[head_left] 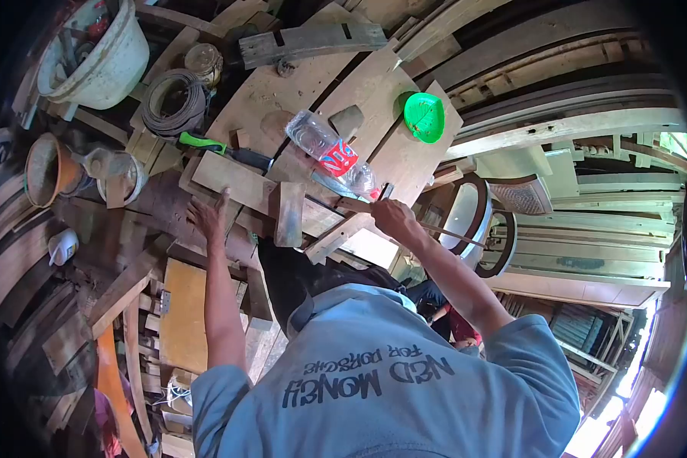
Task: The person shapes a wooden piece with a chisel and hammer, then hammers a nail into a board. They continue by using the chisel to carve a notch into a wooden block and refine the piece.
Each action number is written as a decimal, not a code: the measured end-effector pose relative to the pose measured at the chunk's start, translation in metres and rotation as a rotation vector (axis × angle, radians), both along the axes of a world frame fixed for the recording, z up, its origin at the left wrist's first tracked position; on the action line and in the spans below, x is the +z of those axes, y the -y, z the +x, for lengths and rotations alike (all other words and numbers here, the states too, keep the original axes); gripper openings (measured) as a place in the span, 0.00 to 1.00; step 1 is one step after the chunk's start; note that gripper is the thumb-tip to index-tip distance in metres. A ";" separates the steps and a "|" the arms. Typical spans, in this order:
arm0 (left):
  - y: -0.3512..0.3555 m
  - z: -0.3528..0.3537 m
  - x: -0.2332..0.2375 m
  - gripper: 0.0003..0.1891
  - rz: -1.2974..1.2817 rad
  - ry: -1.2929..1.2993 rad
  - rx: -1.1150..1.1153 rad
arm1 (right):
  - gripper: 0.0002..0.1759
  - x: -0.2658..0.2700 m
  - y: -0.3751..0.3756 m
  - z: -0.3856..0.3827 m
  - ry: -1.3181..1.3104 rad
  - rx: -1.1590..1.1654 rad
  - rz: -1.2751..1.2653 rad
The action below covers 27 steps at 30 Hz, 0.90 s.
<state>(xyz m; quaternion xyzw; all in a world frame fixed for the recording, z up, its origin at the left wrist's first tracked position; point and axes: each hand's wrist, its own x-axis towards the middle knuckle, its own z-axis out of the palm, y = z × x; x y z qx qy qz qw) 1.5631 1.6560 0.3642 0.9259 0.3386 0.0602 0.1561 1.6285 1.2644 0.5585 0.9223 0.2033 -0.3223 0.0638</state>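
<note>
My left hand [208,217] is open beside the left end of a short wooden board [237,180], its thumb pointing at the board's edge. A wooden block [289,215] stands against that board. My right hand [395,220] is closed around a tool whose kind I cannot make out; a small dark metal part [387,191] juts above the fist, and a thin stick [454,234] runs out to the right. Near this hand, a clear plastic bottle [332,153] with a red label lies on its side. A green-handled tool [203,143] lies beyond the board.
A green plastic bowl [424,118] sits on the wooden worktop [263,95]. Further left are a coil of wire [174,102], a white bucket [103,72] and an orange container [47,169]. Oval wooden frames [472,214] and stacked planks [588,198] stand at right.
</note>
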 end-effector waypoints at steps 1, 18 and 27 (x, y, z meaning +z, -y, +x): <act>0.000 -0.001 -0.003 0.57 -0.003 -0.003 0.002 | 0.06 0.001 0.003 -0.001 -0.024 0.018 -0.018; 0.002 -0.003 -0.008 0.57 -0.052 -0.012 0.026 | 0.08 0.008 0.004 -0.021 0.169 -0.057 0.137; 0.004 -0.007 -0.014 0.54 -0.009 -0.018 0.002 | 0.04 0.004 -0.013 0.018 0.185 0.132 0.059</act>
